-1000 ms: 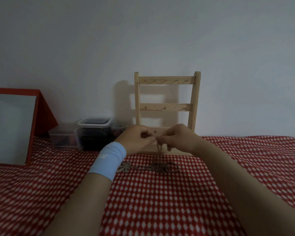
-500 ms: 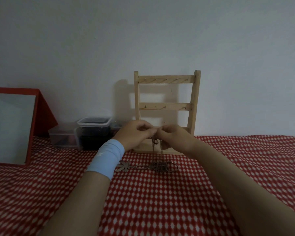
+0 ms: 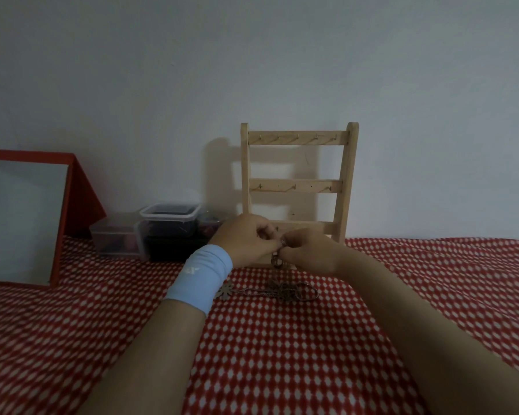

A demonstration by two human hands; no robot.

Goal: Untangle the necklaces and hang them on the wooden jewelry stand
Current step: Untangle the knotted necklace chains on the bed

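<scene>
A wooden jewelry stand (image 3: pixel 298 187) with three hook rails leans at the wall; its hooks are bare. In front of its base my left hand (image 3: pixel 246 239), with a light blue wristband, and my right hand (image 3: pixel 310 250) meet fingertip to fingertip, both pinching a thin dark necklace chain (image 3: pixel 277 260). The chain drops from my fingers to a tangled heap of necklaces (image 3: pixel 285 290) on the red checked cloth. A flower-shaped pendant (image 3: pixel 226 290) lies at the heap's left end, beside my left wrist.
A red-framed mirror (image 3: pixel 27 220) stands at the far left. Several clear plastic boxes (image 3: pixel 168 232) with dark contents sit left of the stand against the wall. The red and white cloth (image 3: pixel 282 354) covers the whole surface.
Both hands lifted slightly, then came back down a little, still working the chain between the fingertips. A short loop of chain now hangs below them. The heap has not moved.
</scene>
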